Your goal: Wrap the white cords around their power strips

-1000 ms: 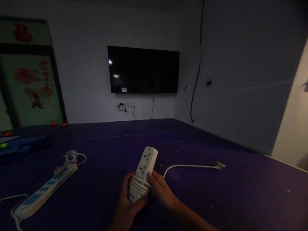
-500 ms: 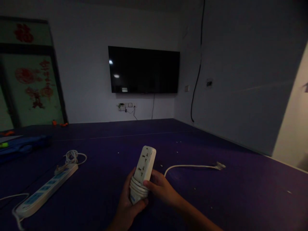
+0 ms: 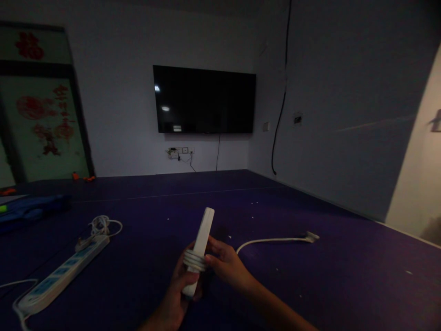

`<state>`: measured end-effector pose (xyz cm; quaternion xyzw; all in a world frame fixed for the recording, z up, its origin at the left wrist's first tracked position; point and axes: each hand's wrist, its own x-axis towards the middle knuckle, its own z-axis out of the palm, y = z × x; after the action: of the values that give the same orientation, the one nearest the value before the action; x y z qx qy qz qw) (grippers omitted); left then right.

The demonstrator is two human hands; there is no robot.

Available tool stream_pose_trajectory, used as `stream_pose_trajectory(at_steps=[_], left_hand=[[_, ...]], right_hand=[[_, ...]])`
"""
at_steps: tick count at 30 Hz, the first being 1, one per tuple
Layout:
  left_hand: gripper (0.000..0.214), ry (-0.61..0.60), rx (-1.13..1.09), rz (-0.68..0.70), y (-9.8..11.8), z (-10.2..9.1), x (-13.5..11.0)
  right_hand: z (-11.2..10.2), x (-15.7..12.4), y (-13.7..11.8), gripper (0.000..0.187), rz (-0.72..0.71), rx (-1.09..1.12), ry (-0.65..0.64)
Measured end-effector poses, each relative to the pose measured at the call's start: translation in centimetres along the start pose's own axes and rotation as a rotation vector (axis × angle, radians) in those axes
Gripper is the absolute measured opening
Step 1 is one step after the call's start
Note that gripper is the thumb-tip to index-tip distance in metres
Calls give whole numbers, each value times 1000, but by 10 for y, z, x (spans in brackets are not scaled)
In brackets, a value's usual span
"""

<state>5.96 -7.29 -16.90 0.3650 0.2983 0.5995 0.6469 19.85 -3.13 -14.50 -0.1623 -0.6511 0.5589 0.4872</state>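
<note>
Gripping the white power strip (image 3: 204, 232) by its lower end: left hand (image 3: 175, 292), thumb on the narrow side, just below the cord wraps (image 3: 194, 260). Right hand (image 3: 227, 264): thumb and fingers pinched in at the wraps' right edge. Strip is tilted, narrow side up, over the purple surface (image 3: 268, 285). Writing: red 福 (image 3: 29, 45) far left; red characters (image 3: 62, 103) below it too blurred.

A dark purple floor (image 3: 351, 276), crossed by a thin pale seam at the far part, carries a white power strip (image 3: 65, 272) with blue sockets at near left, a coiled cable (image 3: 99, 224) at its far end, blue cloth (image 3: 39, 208) farther left, small orange objects (image 3: 75, 175) at far left, a white cord (image 3: 272, 240) ending in a plug (image 3: 312, 236) to the right, and scattered white scraps (image 3: 409, 272).
</note>
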Motion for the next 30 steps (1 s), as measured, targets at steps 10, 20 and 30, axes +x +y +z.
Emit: stream_pose_trajectory(at_steps=[10, 20, 30], left_hand=[[24, -184, -153, -115, -1, -7, 4], [33, -237, -137, -201, 5, -7, 1], [73, 52, 126, 31, 5, 2, -1]], right_hand=[[-10, -3, 19, 75, 104, 37, 88], [2, -3, 9, 80, 88, 189, 154], [7, -5, 8, 87, 92, 42, 313]])
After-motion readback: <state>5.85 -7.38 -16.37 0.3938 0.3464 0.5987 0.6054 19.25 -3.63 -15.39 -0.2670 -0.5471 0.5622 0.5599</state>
